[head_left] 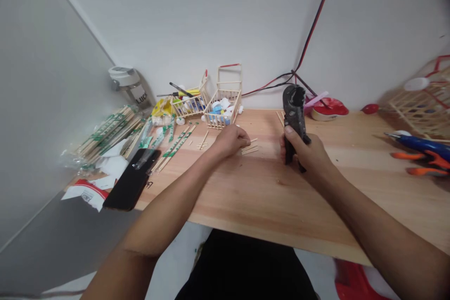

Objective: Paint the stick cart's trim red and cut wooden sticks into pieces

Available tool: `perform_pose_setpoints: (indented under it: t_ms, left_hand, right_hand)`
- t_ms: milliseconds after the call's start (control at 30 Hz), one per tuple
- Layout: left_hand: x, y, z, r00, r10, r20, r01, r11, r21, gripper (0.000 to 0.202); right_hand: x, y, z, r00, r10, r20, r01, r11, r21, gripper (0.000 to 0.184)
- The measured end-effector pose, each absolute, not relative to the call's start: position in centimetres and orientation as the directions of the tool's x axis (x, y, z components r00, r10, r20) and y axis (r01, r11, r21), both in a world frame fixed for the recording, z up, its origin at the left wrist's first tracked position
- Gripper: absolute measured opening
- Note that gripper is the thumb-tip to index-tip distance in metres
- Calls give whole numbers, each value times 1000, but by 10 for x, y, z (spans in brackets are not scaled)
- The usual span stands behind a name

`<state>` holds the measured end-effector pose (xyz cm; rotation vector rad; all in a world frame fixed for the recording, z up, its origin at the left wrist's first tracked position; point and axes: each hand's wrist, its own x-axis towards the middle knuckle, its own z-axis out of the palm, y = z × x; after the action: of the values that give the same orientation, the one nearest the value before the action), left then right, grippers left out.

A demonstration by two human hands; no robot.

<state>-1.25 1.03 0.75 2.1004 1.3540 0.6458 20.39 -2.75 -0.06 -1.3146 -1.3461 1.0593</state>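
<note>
My left hand point(232, 140) is low over the middle of the table, its fingers pinched on a short wooden stick point(253, 140). Right below the fingertips lie several more short sticks point(250, 150). My right hand point(309, 152) is wrapped around the handles of a black hand cutter point(294, 110), held upright with its head pointing up. Two little shopping carts made of sticks stand behind my left hand; the nearer cart point(221, 112) holds small white and blue pieces, and the other cart point(190, 105) holds tools and small bottles.
At left are a bundle of wrapped chopsticks point(112, 133), a black phone point(132, 180) and a lidded jar point(130, 86). Behind the cutter sits a red-filled bowl point(329, 108). To the right lie orange-handled pliers point(427, 164), a blue tool point(418, 143) and a stick basket point(422, 105).
</note>
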Motion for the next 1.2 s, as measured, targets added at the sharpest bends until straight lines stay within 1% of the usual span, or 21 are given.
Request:
perform_pose_setpoints:
  t_ms: [267,433,500,600,667,733,867,1000,1100,1200]
  left_hand:
    - [-9,6,9,331,937,113,643,-312,700,13]
    - [-30,-15,31,264,944,196,637,-324,700,13]
    - [-50,-25,43,185,953,241,658,-302,690,15]
    - [-81,-37,51,-16,970,244,776,-142,615,17]
    - [-95,-39,48,-95,973,211,843,-34,538,15]
    - [-102,-39,39,-129,976,174,885,34,464,14]
    - [-103,-34,24,-148,980,133,929,91,360,13]
    - [-100,-29,19,-157,981,114,935,111,337,11]
    - [-101,-27,20,-167,980,109,928,119,353,9]
    - [-104,-31,23,-173,979,111,921,121,371,12]
  right_hand:
    - [204,-27,0,21,998,55,181,50,-982,47]
    - [206,-27,3,44,998,46,153,39,-988,46]
    - [206,-28,5,60,998,28,167,18,-986,46]
    - [204,-29,8,63,998,21,181,9,-983,46]
    - [202,-31,8,43,999,29,168,22,-985,46]
    - [201,-31,6,15,999,40,169,37,-985,46]
    - [203,-31,3,-20,998,62,178,64,-982,44]
    - [205,-30,2,-16,998,62,161,64,-985,42]
    - [205,-31,4,-14,998,67,207,69,-976,44]
    - [203,-33,8,-14,997,74,256,75,-964,47]
